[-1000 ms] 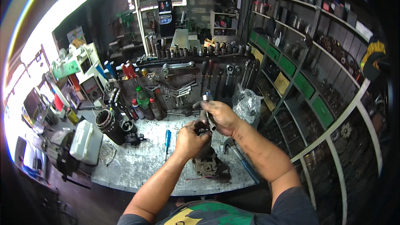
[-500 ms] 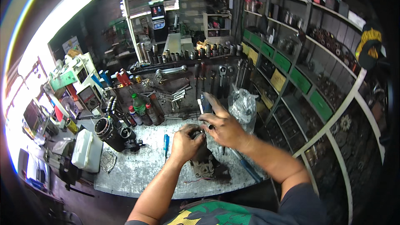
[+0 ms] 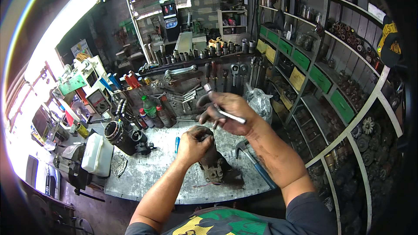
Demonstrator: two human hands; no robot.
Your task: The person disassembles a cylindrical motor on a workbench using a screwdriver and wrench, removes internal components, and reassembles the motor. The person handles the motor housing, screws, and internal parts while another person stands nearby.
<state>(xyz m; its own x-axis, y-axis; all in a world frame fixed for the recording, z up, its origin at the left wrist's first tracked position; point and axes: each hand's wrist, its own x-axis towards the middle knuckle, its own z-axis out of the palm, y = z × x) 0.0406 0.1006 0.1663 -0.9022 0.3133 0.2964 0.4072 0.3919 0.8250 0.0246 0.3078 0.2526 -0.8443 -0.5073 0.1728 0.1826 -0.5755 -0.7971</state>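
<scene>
My right hand [image 3: 228,106] is raised above the bench, its fingers closed around a shiny socket wrench [image 3: 233,117]. The wrench's socket-like end pokes out past the fingertips, and the bar crosses the palm. Below, my left hand [image 3: 196,143] has its fingers curled over the top of a dark, greasy motor-like metal part [image 3: 214,165], which rests on the bench. Whatever lies under those fingertips is hidden. A blue screwdriver [image 3: 176,144] lies left of my left hand. To the right of the part is a hammer with a blue handle [image 3: 260,169].
The metal-topped bench [image 3: 148,187] carries a white box [image 3: 96,156], a black cylinder [image 3: 118,137], a green bottle [image 3: 149,105] with spray cans, and a clear plastic bag [image 3: 260,102]. Sockets [image 3: 200,54] line the back ledge. Shelves with green drawers [image 3: 321,78] stand at right.
My right hand has risen away from my left hand, and the wrench has swung to a slant across the palm. My left hand stays on the metal part. The view has shifted slightly.
</scene>
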